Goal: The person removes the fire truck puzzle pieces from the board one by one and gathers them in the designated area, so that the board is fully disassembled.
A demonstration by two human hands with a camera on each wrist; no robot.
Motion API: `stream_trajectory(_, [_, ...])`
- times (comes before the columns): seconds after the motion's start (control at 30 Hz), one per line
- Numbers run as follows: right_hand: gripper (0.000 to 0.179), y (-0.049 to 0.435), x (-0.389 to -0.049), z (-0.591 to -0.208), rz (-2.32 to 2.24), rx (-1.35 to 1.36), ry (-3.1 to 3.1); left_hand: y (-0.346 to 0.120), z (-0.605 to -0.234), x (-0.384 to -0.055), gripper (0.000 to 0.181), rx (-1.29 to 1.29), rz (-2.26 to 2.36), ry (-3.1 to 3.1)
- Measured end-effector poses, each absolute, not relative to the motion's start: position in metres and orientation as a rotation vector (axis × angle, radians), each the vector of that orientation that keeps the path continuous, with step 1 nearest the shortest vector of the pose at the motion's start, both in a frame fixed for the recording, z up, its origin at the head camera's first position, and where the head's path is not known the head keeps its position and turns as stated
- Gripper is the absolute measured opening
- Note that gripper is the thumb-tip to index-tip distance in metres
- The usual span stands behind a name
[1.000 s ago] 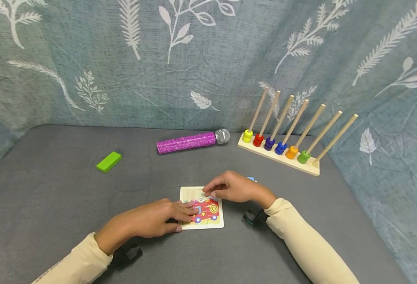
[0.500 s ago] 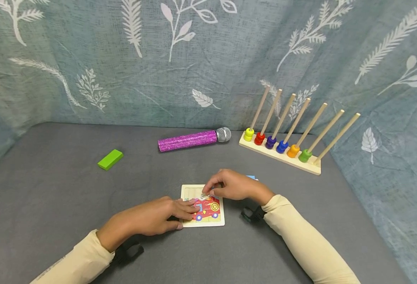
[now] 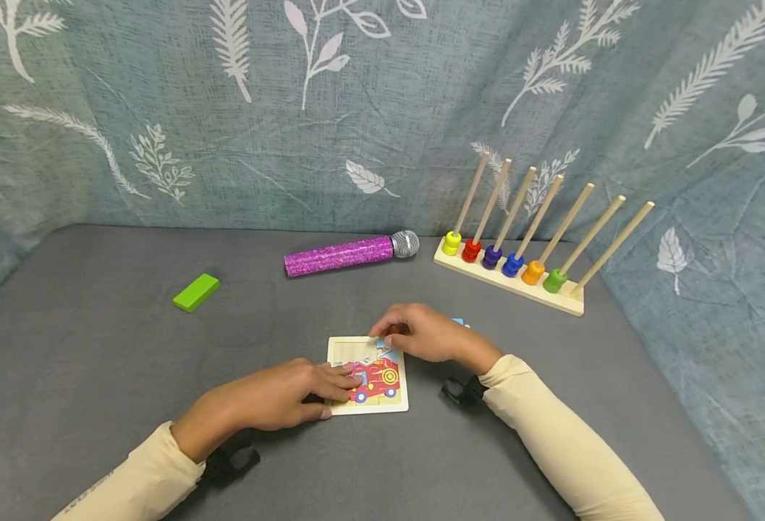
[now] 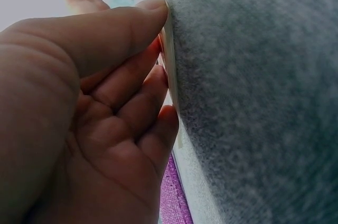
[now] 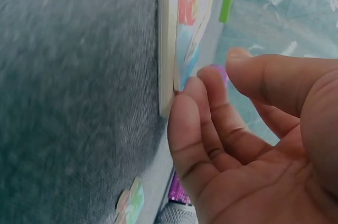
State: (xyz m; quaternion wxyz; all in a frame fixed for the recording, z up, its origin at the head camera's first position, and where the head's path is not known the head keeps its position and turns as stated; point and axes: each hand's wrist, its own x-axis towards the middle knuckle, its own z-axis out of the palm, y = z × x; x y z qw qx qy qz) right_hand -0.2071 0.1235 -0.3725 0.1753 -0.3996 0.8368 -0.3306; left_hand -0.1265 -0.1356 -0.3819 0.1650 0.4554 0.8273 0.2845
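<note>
A small wooden jigsaw puzzle [image 3: 377,410] with a red vehicle picture lies flat on the grey table. My left hand [image 3: 284,396] rests on its left side, fingers extended over the picture and thumb at the near left corner. At the top right of the puzzle is my right hand [image 3: 424,334], its fingertips right at the frame's far edge. A light blue puzzle piece [image 3: 380,345] shows just under these fingers. In the right wrist view the thumb stands apart from the fingers, with nothing between them. The bare tray bottom shows at the puzzle's upper left.
A loose puzzle piece [image 5: 132,203] lies on the table beyond the right wrist. Farther back are a glittery purple microphone [image 3: 339,257] and a wooden peg stand [image 3: 512,280] with coloured beads. A green block [image 3: 196,292] lies at the left, before a patterned curtain [image 3: 258,145].
My right hand has let go of the small piece it pinched over the puzzle and shifted slightly toward the far edge. The left hand stays in place; the head view has shifted a little.
</note>
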Motion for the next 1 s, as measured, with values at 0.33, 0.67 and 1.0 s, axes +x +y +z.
stream_trajectory(0.33, [0.021,0.1236,-0.2125,-0.3679,-0.929,-1.142,2.386,-0.1372,-0.3806,-0.1283,0.039,1.317,0.815,2.364])
stream_trajectory(0.67, [0.019,0.1262,-0.2113,-0.3685,-0.989,-1.119,2.346,-0.1357,-0.3837,-0.1273,0.039,1.309,0.817,2.361])
stream_trajectory(1.0, [0.017,0.1282,-0.2111,-0.3704,-1.003,-1.103,2.289,-0.136,-0.3831,-0.1265,0.038,1.281,0.831,2.356])
